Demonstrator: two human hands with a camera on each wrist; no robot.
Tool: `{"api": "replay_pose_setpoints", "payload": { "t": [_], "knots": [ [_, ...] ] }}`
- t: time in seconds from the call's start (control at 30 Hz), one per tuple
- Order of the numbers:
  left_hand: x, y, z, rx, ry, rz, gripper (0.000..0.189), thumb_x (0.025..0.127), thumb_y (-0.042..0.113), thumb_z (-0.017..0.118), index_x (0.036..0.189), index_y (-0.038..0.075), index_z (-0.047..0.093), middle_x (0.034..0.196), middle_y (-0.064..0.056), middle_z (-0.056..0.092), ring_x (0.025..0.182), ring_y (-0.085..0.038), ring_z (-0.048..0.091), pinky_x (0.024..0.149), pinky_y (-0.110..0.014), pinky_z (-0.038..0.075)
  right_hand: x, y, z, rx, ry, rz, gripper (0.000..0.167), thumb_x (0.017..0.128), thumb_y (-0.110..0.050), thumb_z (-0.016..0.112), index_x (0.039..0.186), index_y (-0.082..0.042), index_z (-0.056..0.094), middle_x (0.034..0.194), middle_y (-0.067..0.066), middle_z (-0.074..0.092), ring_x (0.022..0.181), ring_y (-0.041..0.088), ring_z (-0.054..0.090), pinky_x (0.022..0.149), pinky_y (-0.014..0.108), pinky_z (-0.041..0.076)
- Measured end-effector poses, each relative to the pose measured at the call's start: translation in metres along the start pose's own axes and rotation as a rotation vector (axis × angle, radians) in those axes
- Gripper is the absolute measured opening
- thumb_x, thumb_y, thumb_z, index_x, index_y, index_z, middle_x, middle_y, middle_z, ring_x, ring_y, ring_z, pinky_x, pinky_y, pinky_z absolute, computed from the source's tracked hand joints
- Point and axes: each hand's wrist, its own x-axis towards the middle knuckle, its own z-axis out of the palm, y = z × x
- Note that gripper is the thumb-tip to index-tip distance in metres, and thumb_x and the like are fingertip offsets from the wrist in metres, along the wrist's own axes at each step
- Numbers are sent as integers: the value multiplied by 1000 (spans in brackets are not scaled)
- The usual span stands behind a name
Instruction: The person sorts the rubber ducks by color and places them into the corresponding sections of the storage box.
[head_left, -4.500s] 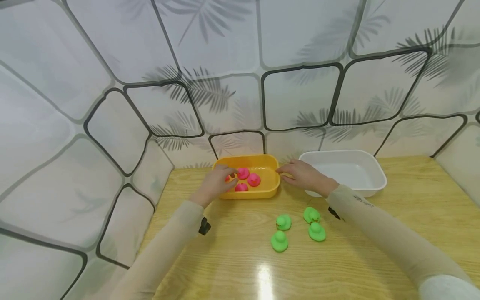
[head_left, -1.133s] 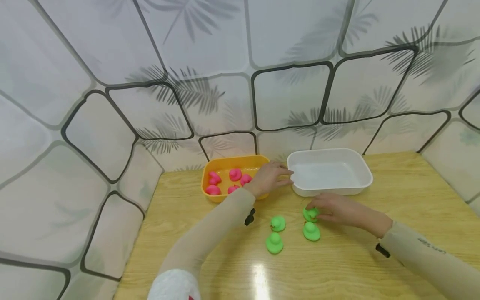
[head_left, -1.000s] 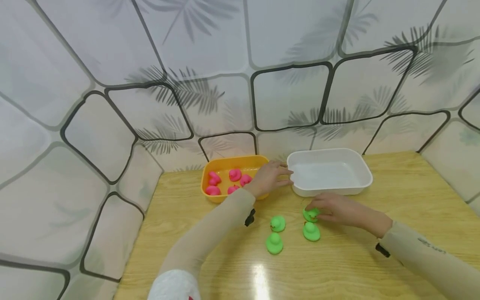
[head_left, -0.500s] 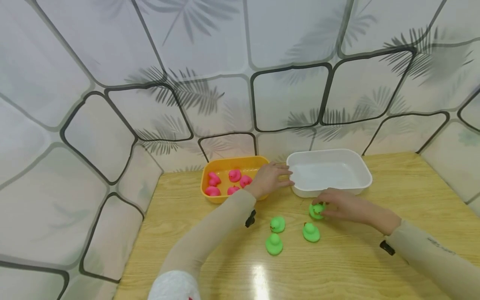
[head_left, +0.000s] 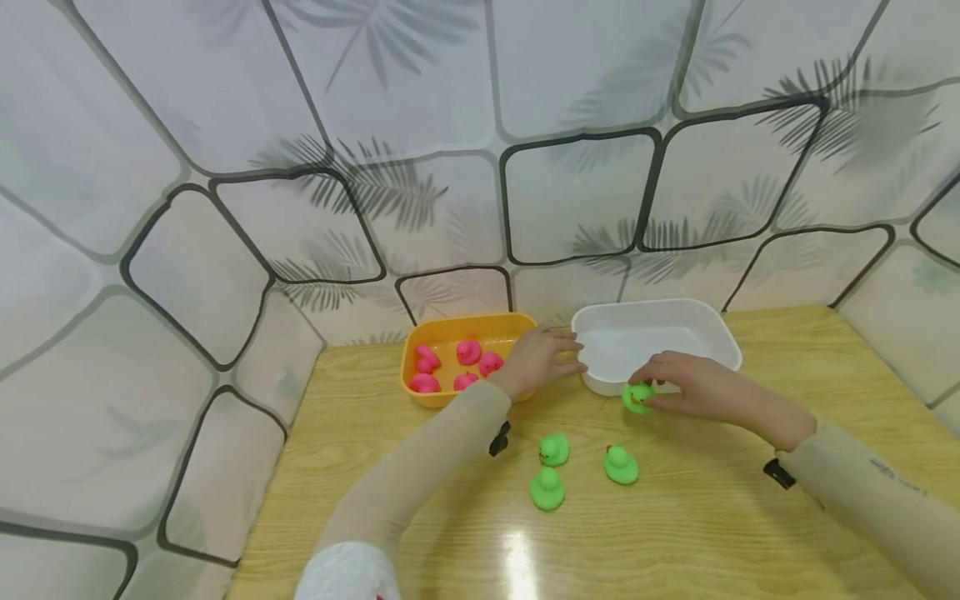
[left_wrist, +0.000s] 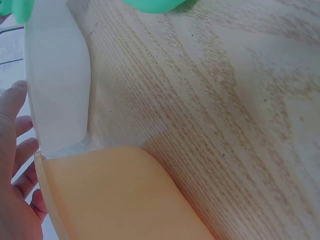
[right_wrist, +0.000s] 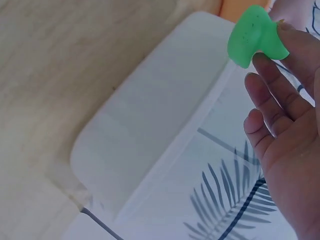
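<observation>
In the head view, my right hand (head_left: pixel 701 387) pinches a green rubber duck (head_left: pixel 636 397) between thumb and fingers, in front of the white plastic basin (head_left: pixel 648 333). The right wrist view shows this duck (right_wrist: pixel 250 37) off the table, near the level of the basin's rim. My left hand (head_left: pixel 538 360) reaches over the right end of the orange basin (head_left: pixel 468 323), its extended fingertips at the left edge of the white basin. Several pink rubber ducks (head_left: pixel 468 352) lie in the orange basin, partly behind my left forearm. The white basin shows nothing inside it.
Three more green ducks stand on the wooden table (head_left: pixel 450 517): an upper left duck (head_left: pixel 554 450), a lower left duck (head_left: pixel 547 490) and a right duck (head_left: pixel 621 465). A patterned fabric wall (head_left: pixel 577 200) rises behind both basins and along the left.
My right hand has taken hold of one green duck and lifted it up toward the white basin. My left hand has moved from the orange basin's left side to the white basin's edge.
</observation>
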Motion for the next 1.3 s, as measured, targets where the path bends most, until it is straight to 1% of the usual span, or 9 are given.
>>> {"api": "replay_pose_setpoints", "payload": {
  "t": [0.17,0.33,0.47,0.6,0.7,0.83,1.0,1.1,1.3],
  "knots": [
    [0,1,-1,-4,-2,-11,44,101,47,67,134,19,72,146,-1,62,139,-17,54,126,-37,26,9,4,-8,-9,24,-12,30,84,-10,86,112,-15,75,101,-11,69,89,11,65,75,34,55],
    [-1,3,-2,-12,-12,-26,45,101,47,66,135,19,71,148,-1,61,140,-17,53,126,-37,25,20,7,-17,-15,4,13,29,85,-12,86,112,-12,75,101,-9,69,86,11,61,72,33,53],
    [-1,3,-2,-17,-21,-36,45,101,47,66,136,19,71,149,-1,61,141,-18,53,126,-37,25,30,9,-23,-18,2,8,28,85,-9,85,111,-10,75,100,-7,69,85,11,61,71,32,54],
    [-1,3,-3,-25,-22,-43,45,101,48,66,136,19,71,149,-1,60,141,-19,52,126,-37,26,39,13,-27,-41,-1,0,27,85,-9,85,110,-10,75,99,-5,70,85,14,63,71,33,54],
    [-1,2,-2,-32,-16,-47,45,101,47,66,135,19,71,149,-1,60,141,-20,52,126,-37,27,44,17,-30,-44,-15,21,27,86,-10,85,111,-9,75,100,-3,71,86,18,65,71,35,54],
    [-1,2,-1,-49,-9,-50,44,101,47,66,135,18,71,149,-2,61,141,-21,52,125,-38,29,48,21,-32,-30,-52,83,27,88,-11,83,114,-8,75,103,0,72,91,22,67,73,37,54],
    [0,1,1,-55,-6,-46,44,101,47,67,135,18,71,148,-2,61,140,-21,53,123,-37,31,54,30,-35,-30,-87,146,25,91,-12,81,115,-9,75,102,-1,71,92,21,66,74,39,55],
    [0,0,1,-54,-6,-40,45,101,47,67,134,17,71,148,-3,61,140,-20,53,124,-36,29,57,33,-39,-25,-97,165,24,92,-13,80,116,-8,75,100,-1,70,90,22,65,73,39,54],
    [0,1,-1,-71,-13,-43,44,101,46,66,134,17,71,148,-3,62,140,-19,53,126,-36,26,66,38,-45,-6,-125,204,24,96,-16,77,118,-7,74,103,2,71,90,23,65,74,41,54]
  ]
}}
